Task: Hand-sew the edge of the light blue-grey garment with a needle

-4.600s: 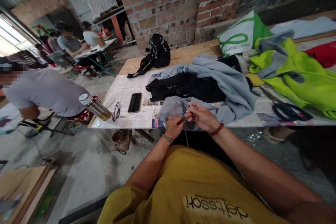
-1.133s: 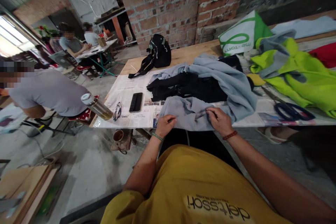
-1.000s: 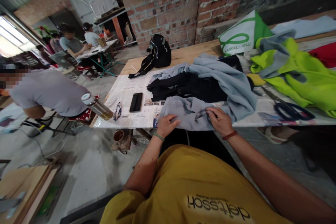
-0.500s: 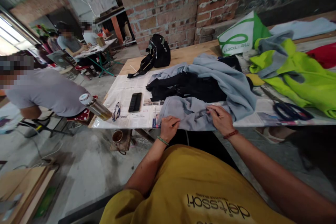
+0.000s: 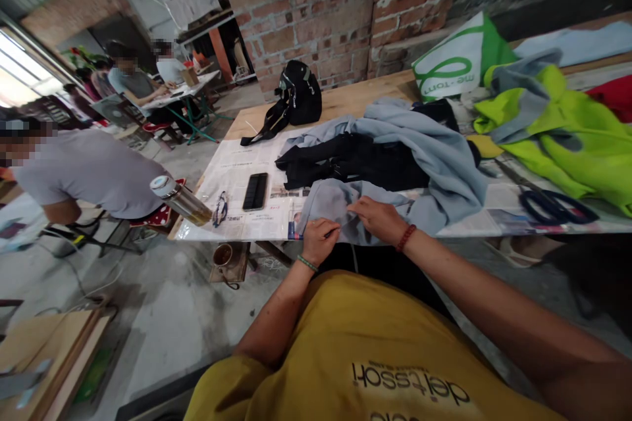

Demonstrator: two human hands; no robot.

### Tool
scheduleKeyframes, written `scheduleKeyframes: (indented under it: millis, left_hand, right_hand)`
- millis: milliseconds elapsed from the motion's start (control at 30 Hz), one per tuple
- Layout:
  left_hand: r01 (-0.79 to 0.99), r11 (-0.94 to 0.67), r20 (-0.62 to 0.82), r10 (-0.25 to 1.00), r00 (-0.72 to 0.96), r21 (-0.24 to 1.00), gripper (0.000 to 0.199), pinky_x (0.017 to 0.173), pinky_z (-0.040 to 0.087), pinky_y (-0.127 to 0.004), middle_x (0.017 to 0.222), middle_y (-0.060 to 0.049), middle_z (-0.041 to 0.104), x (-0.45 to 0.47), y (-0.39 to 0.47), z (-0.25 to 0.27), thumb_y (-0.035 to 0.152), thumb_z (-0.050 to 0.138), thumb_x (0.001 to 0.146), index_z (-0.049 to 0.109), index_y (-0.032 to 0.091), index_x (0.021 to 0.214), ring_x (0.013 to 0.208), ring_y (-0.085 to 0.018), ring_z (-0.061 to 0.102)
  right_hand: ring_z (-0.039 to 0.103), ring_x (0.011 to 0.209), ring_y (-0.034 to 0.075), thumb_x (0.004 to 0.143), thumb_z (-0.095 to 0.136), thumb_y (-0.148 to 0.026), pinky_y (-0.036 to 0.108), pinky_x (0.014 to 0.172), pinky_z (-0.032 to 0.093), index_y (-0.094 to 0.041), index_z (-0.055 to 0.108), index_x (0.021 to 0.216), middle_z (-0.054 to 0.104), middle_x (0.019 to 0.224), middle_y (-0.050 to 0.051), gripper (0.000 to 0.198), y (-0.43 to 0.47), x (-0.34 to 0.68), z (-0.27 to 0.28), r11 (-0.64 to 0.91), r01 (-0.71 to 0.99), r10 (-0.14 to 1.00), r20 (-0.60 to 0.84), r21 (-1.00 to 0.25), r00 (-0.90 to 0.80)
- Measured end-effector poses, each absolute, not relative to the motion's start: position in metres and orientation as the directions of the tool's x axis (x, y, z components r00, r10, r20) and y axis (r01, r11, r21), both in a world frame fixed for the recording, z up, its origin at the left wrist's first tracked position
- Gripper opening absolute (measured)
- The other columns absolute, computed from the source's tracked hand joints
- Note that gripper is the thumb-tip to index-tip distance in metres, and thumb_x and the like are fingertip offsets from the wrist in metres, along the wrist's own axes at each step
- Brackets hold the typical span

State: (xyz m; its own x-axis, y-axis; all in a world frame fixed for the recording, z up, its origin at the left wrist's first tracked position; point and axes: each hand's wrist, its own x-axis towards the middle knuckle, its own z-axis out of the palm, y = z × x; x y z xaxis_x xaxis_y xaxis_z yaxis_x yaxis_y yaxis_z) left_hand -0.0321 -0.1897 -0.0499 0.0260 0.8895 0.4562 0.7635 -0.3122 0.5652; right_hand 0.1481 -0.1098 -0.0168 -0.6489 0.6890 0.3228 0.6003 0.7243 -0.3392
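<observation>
A grey garment (image 5: 326, 200) lies bunched along the near edge of the table, with black cloth (image 5: 365, 161) in its folds. My left hand (image 5: 318, 240) is closed on the garment's near edge, and a small dark spot shows by its thumb. Just right of it, above the same grey cloth, my right hand (image 5: 380, 218) is closed in a pinch. Whatever is between its fingertips is too small to make out.
A phone (image 5: 255, 191), glasses (image 5: 220, 208) and a bottle (image 5: 180, 199) stand or lie to the left. Behind sits a black bag (image 5: 303, 95). Scissors (image 5: 557, 206), a yellow-green garment (image 5: 567, 125) and a green-white bag (image 5: 459, 59) are to the right. A person (image 5: 93, 171) sits at left.
My right hand has moved left across the grey garment, closer to my left hand. My left hand has stayed at the same spot on the cloth.
</observation>
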Motion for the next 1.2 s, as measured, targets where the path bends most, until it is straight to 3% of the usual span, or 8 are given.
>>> scheduleKeyframes:
  millis: [200, 467, 800, 900, 1067, 1200]
  left_hand:
    - [0.755, -0.263, 0.415, 0.91, -0.014, 0.6, 0.009, 0.08, 0.048, -0.03, 0.081, -0.003, 0.071, -0.031, -0.187, -0.049, 0.018, 0.063, 0.079, 0.071, 0.021, 0.081, 0.079, -0.015, 0.064]
    - [0.778, -0.241, 0.415, 0.909, -0.029, 0.58, 0.008, 0.077, 0.046, -0.03, 0.079, -0.003, 0.071, -0.029, -0.187, -0.046, 0.018, 0.063, 0.079, 0.071, 0.02, 0.081, 0.077, -0.015, 0.064]
    - [0.791, -0.232, 0.401, 0.916, -0.018, 0.566, 0.01, 0.077, 0.047, -0.03, 0.08, -0.003, 0.071, -0.028, -0.186, -0.049, 0.018, 0.061, 0.081, 0.07, 0.02, 0.083, 0.078, -0.015, 0.064]
    - [0.787, -0.238, 0.394, 0.919, -0.007, 0.57, 0.012, 0.077, 0.047, -0.029, 0.08, -0.003, 0.071, -0.029, -0.187, -0.049, 0.018, 0.059, 0.082, 0.07, 0.021, 0.084, 0.078, -0.015, 0.063]
    - [0.794, -0.261, 0.412, 0.911, 0.015, 0.548, 0.011, 0.08, 0.046, -0.03, 0.081, -0.003, 0.071, -0.029, -0.189, -0.049, 0.019, 0.059, 0.083, 0.07, 0.021, 0.084, 0.08, -0.015, 0.064]
    - [0.801, -0.277, 0.421, 0.906, 0.035, 0.531, 0.011, 0.081, 0.044, -0.031, 0.083, -0.003, 0.071, -0.028, -0.19, -0.05, 0.019, 0.059, 0.084, 0.07, 0.021, 0.085, 0.082, -0.015, 0.064]
  right_hand:
    - [0.058, 0.071, 0.016, 0.079, 0.049, -0.012, 0.024, 0.056, 0.038, -0.025, 0.071, 0.093, 0.066, 0.087, 0.005, 0.029, -0.1, 0.145, -0.018, 0.748, 0.552, 0.637, 0.164, -0.368, -0.754]
    - [0.059, 0.073, 0.015, 0.081, 0.046, -0.015, 0.023, 0.064, 0.042, -0.024, 0.071, 0.086, 0.064, 0.079, 0.003, 0.028, -0.094, 0.152, -0.02, 0.763, 0.435, 0.565, 0.164, -0.479, -0.809]
    - [0.062, 0.079, 0.016, 0.08, 0.044, -0.013, 0.027, 0.073, 0.047, -0.019, 0.071, 0.09, 0.069, 0.085, 0.005, 0.03, -0.096, 0.152, -0.018, 0.698, 0.414, 0.597, 0.156, -0.584, -0.787]
    - [0.063, 0.077, 0.015, 0.081, 0.044, -0.018, 0.025, 0.07, 0.049, -0.022, 0.07, 0.087, 0.07, 0.084, 0.002, 0.027, -0.098, 0.15, -0.016, 0.608, 0.411, 0.655, 0.136, -0.68, -0.743]
    - [0.051, 0.041, 0.007, 0.08, 0.047, -0.022, 0.02, 0.043, 0.042, -0.02, 0.064, 0.094, 0.07, 0.078, 0.0, 0.023, -0.101, 0.145, -0.012, 0.287, 0.435, 0.761, -0.072, -0.853, -0.644]
    - [0.049, 0.037, 0.006, 0.077, 0.049, -0.02, 0.019, 0.037, 0.037, -0.018, 0.054, 0.1, 0.07, 0.079, 0.002, 0.024, -0.106, 0.136, -0.01, 0.065, 0.322, 0.782, -0.153, -0.945, -0.605]
